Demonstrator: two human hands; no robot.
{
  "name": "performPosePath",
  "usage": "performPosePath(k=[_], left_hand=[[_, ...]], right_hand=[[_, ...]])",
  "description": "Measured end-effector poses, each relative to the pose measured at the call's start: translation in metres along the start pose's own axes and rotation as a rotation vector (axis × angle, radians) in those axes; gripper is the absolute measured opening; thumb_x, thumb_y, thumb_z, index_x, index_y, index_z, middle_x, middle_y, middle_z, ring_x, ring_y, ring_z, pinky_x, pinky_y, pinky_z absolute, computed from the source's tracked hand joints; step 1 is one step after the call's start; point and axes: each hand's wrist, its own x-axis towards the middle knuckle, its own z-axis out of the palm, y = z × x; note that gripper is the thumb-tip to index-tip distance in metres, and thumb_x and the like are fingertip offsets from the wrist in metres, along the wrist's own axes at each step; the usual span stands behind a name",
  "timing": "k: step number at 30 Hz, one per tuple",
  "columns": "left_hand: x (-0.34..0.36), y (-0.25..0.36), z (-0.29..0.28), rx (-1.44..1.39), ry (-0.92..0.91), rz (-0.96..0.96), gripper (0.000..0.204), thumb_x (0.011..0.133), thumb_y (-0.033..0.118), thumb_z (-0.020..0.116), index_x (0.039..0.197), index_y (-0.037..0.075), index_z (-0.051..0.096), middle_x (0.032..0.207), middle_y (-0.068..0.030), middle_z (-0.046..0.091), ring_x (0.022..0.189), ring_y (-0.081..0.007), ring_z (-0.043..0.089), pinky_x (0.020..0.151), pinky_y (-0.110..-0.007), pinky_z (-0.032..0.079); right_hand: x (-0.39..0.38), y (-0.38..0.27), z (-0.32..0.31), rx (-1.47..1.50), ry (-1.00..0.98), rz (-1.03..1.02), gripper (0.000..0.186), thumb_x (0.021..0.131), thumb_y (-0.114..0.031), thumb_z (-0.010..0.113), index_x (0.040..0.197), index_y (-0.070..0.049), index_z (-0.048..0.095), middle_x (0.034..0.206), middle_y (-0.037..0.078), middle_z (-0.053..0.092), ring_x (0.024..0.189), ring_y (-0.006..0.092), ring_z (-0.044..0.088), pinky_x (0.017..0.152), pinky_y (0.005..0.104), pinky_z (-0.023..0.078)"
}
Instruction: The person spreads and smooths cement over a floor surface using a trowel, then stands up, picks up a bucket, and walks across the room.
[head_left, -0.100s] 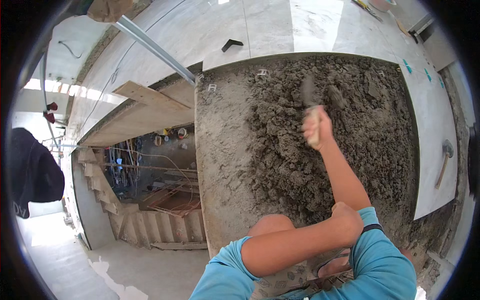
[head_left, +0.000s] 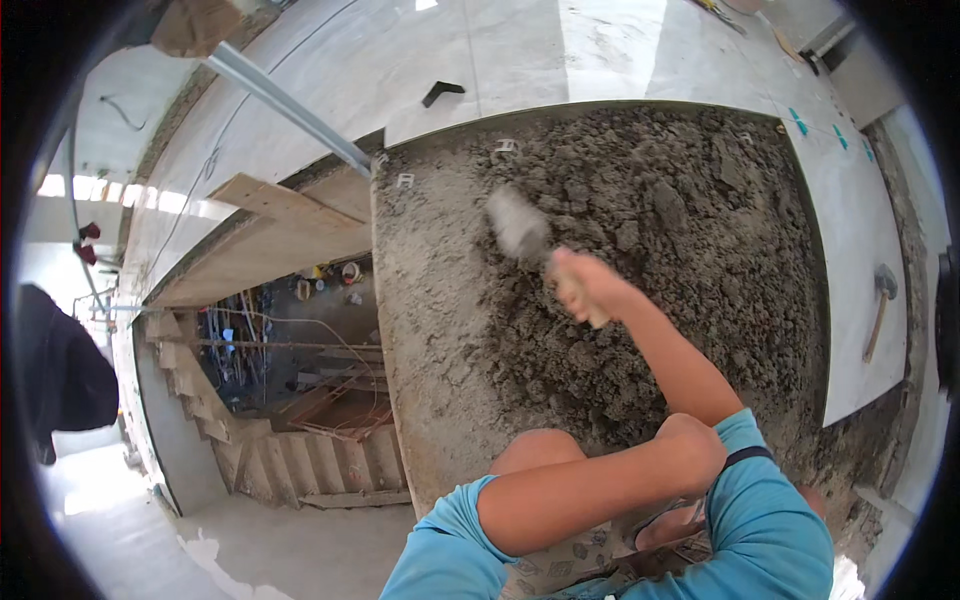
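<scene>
**Trowel held over the mortar bed, blade up and to the left**

The right hand (head_left: 585, 285) grips a trowel (head_left: 520, 232) by its pale handle. The fingers are curled tight around the handle, and the lower end of the handle sticks out below the fist. The tool's long axis runs diagonally: handle at lower right, blade at upper left. The blade is blurred, so its exact tilt cannot be told. It sits over the left part of the mortar bed (head_left: 700, 230), near the line where the rough, lumpy mortar meets a smoother, flatter strip along the left edge.

The right arm is stretched out from the lower right of the view, with the forearm rising up and to the left toward the trowel. A blue sleeve (head_left: 770, 510) covers the upper arm.

The left forearm lies across the lower part of the view, in front of a bent knee (head_left: 535, 450). The left hand (head_left: 690, 450) rests against the right arm near the elbow. Whether its fingers are spread or closed cannot be told.

A hammer (head_left: 880, 305) lies on the pale tiled floor (head_left: 600, 50) well to the right of the mortar bed. To the left of the bed, an open stairwell (head_left: 290, 400) drops to a lower level.
</scene>
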Motion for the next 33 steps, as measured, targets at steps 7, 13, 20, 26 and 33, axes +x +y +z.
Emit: performPosePath(k=[7, 13, 20, 26, 33], left_hand=[[-0.019, -0.005, -0.008, -0.084, 0.242, -0.052, 0.015, 0.071, 0.013, 0.067, 0.081, 0.005, 0.074, 0.084, -0.0139, 0.072, 0.080, -0.0275, 0.071, 0.062, -0.040, 0.056], [-0.034, -0.012, -0.008, -0.119, 0.297, -0.093, 0.014, 0.071, 0.013, 0.067, 0.080, 0.003, 0.071, 0.080, -0.0176, 0.070, 0.079, -0.0319, 0.070, 0.064, -0.044, 0.055], [-0.035, -0.007, 0.000, -0.175, 0.152, 0.013, 0.035, 0.088, 0.032, 0.057, 0.096, -0.002, 0.061, 0.083, -0.0220, 0.068, 0.079, -0.0396, 0.067, 0.072, -0.048, 0.053], [-0.037, -0.008, -0.006, -0.158, 0.186, 0.025, 0.039, 0.091, 0.036, 0.054, 0.093, -0.002, 0.060, 0.081, -0.0230, 0.067, 0.079, -0.0402, 0.066, 0.072, -0.049, 0.053], [-0.013, 0.001, -0.012, -0.131, 0.120, 0.040, 0.040, 0.092, 0.037, 0.053, 0.094, -0.002, 0.059, 0.081, -0.0241, 0.066, 0.079, -0.0406, 0.066, 0.072, -0.050, 0.052]], right_hand=[[0.047, -0.002, -0.027, 0.152, -0.117, 0.174, 0.048, 0.100, -0.051, 0.039, 0.093, -0.005, 0.048, 0.067, -0.002, 0.046, 0.045, 0.0010, 0.039, 0.034, 0.0158, 0.036], [0.051, -0.040, -0.073, 0.813, 0.055, -0.164, 0.044, 0.101, -0.049, 0.036, 0.096, -0.006, 0.047, 0.070, -0.002, 0.046, 0.049, 0.0027, 0.043, 0.036, 0.0174, 0.040], [0.002, -0.054, -0.170, 0.940, 0.262, -0.322, 0.043, 0.102, -0.046, 0.034, 0.100, -0.005, 0.047, 0.069, -0.001, 0.046, 0.048, 0.0059, 0.041, 0.036, 0.0203, 0.039], [-0.076, -0.010, -0.270, 1.075, 0.448, -0.421, 0.048, 0.101, -0.050, 0.034, 0.094, -0.004, 0.046, 0.068, -0.001, 0.046, 0.049, 0.0082, 0.043, 0.039, 0.0214, 0.039], [-0.070, 0.012, -0.173, -0.349, 0.660, -0.161, 0.049, 0.097, -0.046, 0.046, 0.103, 0.003, 0.054, 0.081, 0.015, 0.061, 0.066, 0.0218, 0.061, 0.061, 0.0405, 0.050]])
